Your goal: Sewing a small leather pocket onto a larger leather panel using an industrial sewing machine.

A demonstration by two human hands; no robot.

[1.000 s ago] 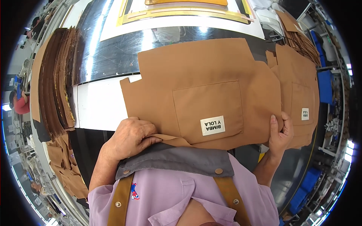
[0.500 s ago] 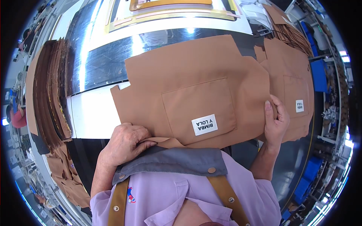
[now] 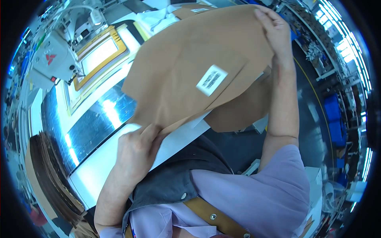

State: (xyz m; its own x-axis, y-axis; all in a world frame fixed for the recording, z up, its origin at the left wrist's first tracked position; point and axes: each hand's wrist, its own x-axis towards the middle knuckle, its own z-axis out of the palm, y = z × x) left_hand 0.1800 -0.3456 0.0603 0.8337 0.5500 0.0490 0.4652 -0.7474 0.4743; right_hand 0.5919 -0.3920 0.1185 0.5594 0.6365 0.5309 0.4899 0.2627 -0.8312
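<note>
A large brown fabric panel (image 3: 190, 59) with a white label (image 3: 212, 80) and a stitched line beside it is stretched between my two hands, raised at its far right. My left hand (image 3: 137, 152) is closed on its near left edge, bunching the cloth a little. At the far right corner my right hand (image 3: 276, 33) pinches the panel between thumb and fingers. Below its near edge hangs more brown cloth (image 3: 242, 109); whether it belongs to the same panel I cannot tell. Behind the raised panel, part of another brown piece (image 3: 184, 12) with a white label shows.
A white sewing machine (image 3: 53, 59) stands at the far left, beside a yellow-edged frame (image 3: 115, 37) on the shiny metal table (image 3: 95, 115). A stack of brown pieces (image 3: 49, 178) sits at the left. Blue bins (image 3: 335, 123) line the right.
The panel has been lifted and tilted, its right side carried up and away by my right hand. My view has turned rightward, and the sewing machine now shows at the left.
</note>
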